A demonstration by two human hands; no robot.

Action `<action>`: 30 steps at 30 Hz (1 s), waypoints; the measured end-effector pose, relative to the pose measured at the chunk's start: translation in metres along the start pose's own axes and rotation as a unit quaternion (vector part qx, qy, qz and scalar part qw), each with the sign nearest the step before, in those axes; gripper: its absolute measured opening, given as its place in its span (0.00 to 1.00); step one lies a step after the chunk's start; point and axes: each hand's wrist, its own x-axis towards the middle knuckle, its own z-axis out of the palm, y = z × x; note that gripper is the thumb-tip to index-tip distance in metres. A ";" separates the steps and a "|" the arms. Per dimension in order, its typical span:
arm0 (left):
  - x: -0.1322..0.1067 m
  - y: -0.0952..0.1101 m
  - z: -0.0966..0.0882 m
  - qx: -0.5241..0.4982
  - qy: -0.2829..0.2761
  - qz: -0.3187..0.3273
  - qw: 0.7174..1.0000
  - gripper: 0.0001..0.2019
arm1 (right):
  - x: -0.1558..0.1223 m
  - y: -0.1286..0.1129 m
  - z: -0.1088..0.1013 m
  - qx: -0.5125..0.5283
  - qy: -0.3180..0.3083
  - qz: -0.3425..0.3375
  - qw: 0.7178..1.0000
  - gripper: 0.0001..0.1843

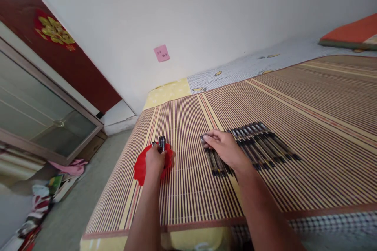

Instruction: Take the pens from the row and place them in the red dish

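Observation:
My left hand (pixel 156 160) is over a red scalloped-edged piece (pixel 140 166) that looks like cloth or a thin mat, at the mat's left side. Its fingers are closed round a few dark pens (pixel 163 142), whose ends stick out beyond the fingers. Much of those pens is hidden by the hand. Farther right, my right hand (pixel 222 146) has thumb and fingers pinched at the upper end of a pen (pixel 202 139). That pen is at the left end of a long row of similar dark pens (pixel 262 145) lying side by side, partly covered by my hand and wrist.
A striped bamboo mat (pixel 182 192) covers the bed, with a patterned sheet (pixel 232 72) showing behind it. An orange folded item (pixel 353 33) lies at the far right. On the wall is a pink note (pixel 161 53). Clothes and other items (pixel 38 204) sit on the floor at left.

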 end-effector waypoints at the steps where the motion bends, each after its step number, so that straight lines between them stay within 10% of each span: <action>1: -0.001 0.000 0.001 -0.002 0.004 0.002 1.000 0.07 | 0.000 0.000 0.000 -0.001 -0.003 0.001 1.000 0.14; 11: -0.001 -0.030 -0.025 -0.047 0.109 0.000 0.993 0.08 | 0.002 0.005 -0.005 0.009 0.014 -0.011 1.000 0.14; 30: 0.015 -0.045 -0.022 0.087 -0.055 -0.020 0.994 0.07 | -0.002 -0.004 -0.002 -0.019 0.008 0.007 1.000 0.12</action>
